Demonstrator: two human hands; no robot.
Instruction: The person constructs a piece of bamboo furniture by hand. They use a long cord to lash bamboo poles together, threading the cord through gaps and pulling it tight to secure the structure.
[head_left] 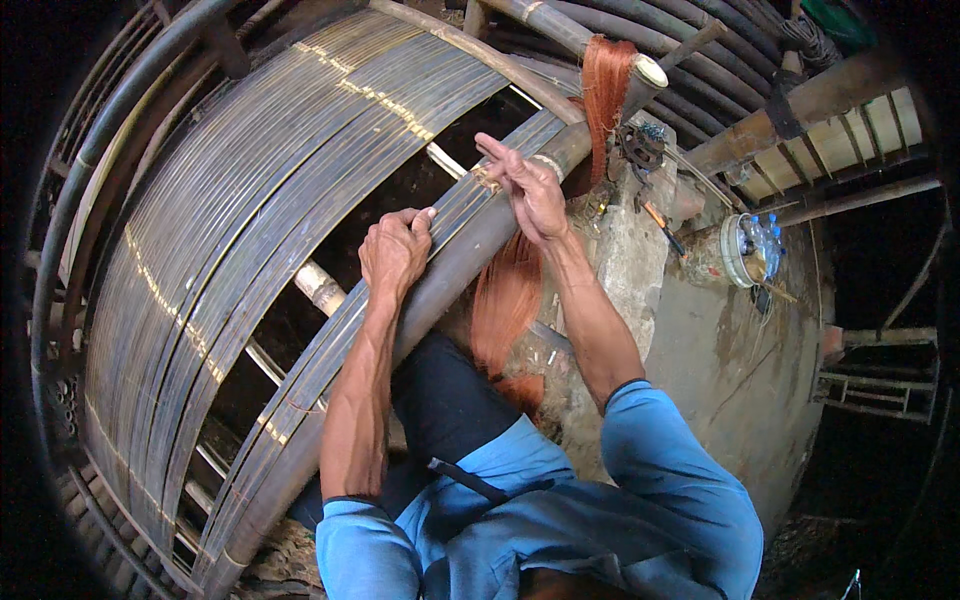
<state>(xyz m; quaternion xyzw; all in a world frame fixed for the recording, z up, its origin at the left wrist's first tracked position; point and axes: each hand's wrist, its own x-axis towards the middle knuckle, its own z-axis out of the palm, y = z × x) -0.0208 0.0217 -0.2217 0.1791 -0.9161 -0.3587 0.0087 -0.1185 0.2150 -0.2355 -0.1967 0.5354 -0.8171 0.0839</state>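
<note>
My left hand [395, 250] is closed, its knuckles up, over a narrow band of dark split-bamboo slats [345, 325]. Whatever its fingers grip is hidden under them. Farther along the same band, my right hand [535, 195] has its fingers stretched out, close beside a pale tie [485, 178] across the slats. A thick dark bamboo pole [455, 262] runs along the near side of the band, under my forearms. Beyond a gap lies a wide panel of thin dark slats [270, 170], crossed by rows of pale ties.
Reddish-brown fibre strands [606, 100] hang over the pole's far end; another bunch [505, 305] hangs below my right wrist. A stick-like tool with an orange part [663, 228] lies on a concrete ledge [630, 270]. A pale bucket [738, 250] with blue bottles [765, 240] stands right.
</note>
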